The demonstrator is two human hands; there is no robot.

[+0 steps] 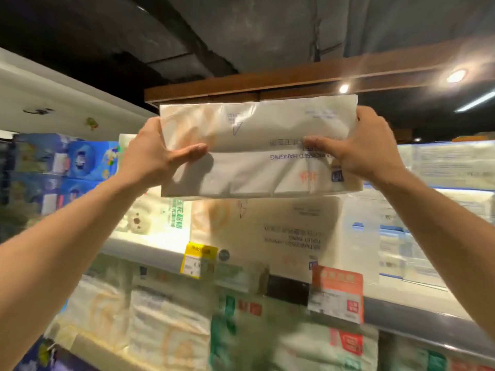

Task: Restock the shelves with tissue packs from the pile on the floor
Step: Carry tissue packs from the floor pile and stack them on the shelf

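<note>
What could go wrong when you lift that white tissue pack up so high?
1. The left hand and right hand grip the white tissue pack only at its ends, held up high; the soft wrapper might slip and the pack drop.
2. It seems headed on top of the matching pack below; a stacked pack could slide forward off the shelf.
3. The wooden board sits close above, so the pack may snag.
</note>
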